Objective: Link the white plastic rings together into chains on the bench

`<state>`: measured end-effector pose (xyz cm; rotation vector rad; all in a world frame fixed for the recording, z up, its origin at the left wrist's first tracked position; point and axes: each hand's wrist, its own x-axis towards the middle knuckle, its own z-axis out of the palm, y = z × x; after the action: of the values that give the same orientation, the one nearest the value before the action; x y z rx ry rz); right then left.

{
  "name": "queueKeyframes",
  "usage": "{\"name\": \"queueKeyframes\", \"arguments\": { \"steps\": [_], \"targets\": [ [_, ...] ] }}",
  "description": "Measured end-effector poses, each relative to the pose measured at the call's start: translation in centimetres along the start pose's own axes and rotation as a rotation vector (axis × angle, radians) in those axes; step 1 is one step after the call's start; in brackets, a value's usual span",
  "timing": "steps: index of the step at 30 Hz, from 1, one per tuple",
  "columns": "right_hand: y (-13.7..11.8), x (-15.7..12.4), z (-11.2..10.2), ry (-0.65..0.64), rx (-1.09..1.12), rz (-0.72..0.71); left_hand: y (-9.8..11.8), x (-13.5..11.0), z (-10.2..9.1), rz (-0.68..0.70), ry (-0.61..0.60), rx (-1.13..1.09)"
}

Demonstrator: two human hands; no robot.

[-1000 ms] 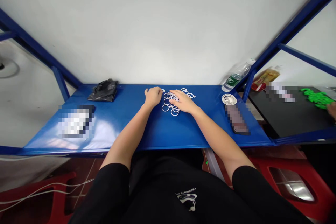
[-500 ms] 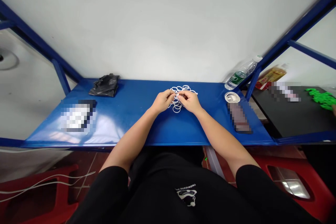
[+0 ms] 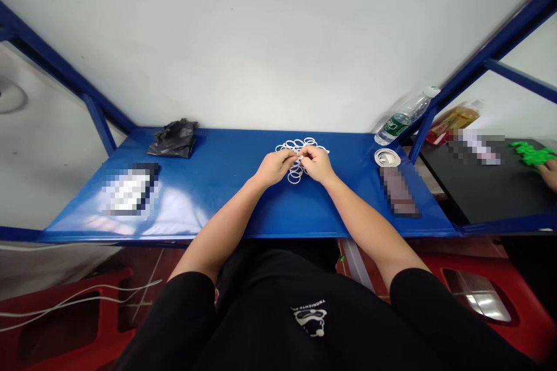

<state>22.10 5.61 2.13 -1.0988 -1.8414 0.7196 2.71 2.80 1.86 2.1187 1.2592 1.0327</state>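
Several thin white rings [image 3: 295, 178] lie in a loose cluster on the blue table [image 3: 226, 185], partly hidden under my hands. My left hand [image 3: 275, 167] and my right hand [image 3: 317, 163] meet over the middle of the cluster, fingertips nearly touching. Both are closed in a pinch on a small white piece between them, which looks like part of a ring. Whether it is joined to the other rings is hidden by my fingers.
A crumpled black plastic bag [image 3: 174, 138] lies at the back left, near a blurred-out item [image 3: 130, 190]. On the right are a leaning water bottle [image 3: 404, 119], a white coil [image 3: 387, 157] and a blurred dark object [image 3: 398, 192]. Another person's hand [image 3: 549, 173] touches green pieces [image 3: 533, 153].
My hands have drawn closer together and shifted slightly right, still pinching. More rings show behind my left hand. At the far right, the other person's hand has come further into view.
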Motion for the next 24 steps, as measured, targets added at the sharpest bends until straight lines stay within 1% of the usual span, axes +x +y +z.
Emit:
{"name": "queueKeyframes", "arguments": {
  "steps": [3, 5, 7, 9, 11, 14, 16, 17, 19, 22, 24],
  "targets": [
    [0.1, 0.2, -0.2, 0.021, -0.028, 0.012, 0.0, 0.2, 0.2, 0.000, -0.003, -0.005],
    [0.2, 0.2, -0.3, 0.030, -0.015, 0.005, -0.4, 0.4, -0.1, -0.024, 0.041, -0.003],
    [0.3, 0.1, -0.3, 0.038, -0.034, -0.025, -1.4, 0.5, -1.0, -0.077, 0.146, 0.031],
    [0.5, 0.0, -0.4, 0.034, -0.114, -0.083, -2.9, 0.6, -2.3, -0.132, 0.266, 0.127],
    [0.8, 0.0, -0.4, 0.013, -0.209, -0.146, -4.4, 0.4, -3.8, -0.207, 0.311, 0.254],
    [1.4, 0.2, -0.3, -0.021, -0.269, -0.193, -5.8, 0.0, -5.1, -0.381, 0.264, 0.416],
    [1.6, 0.3, -0.3, -0.030, -0.268, -0.198, -5.9, -0.2, -5.1, -0.444, 0.245, 0.499],
    [1.7, 0.4, -0.3, -0.033, -0.263, -0.200, -5.7, -0.2, -4.9, -0.441, 0.246, 0.525],
    [1.7, 0.4, -0.3, -0.036, -0.252, -0.205, -5.0, -0.1, -4.1, -0.379, 0.227, 0.529],
    [1.7, 0.4, -0.4, -0.034, -0.246, -0.215, -3.8, 0.2, -2.5, -0.270, 0.112, 0.496],
    [1.8, 0.4, -0.3, -0.036, -0.247, -0.217, -3.4, 0.4, -1.4, -0.244, 0.077, 0.561]
  ]
}}
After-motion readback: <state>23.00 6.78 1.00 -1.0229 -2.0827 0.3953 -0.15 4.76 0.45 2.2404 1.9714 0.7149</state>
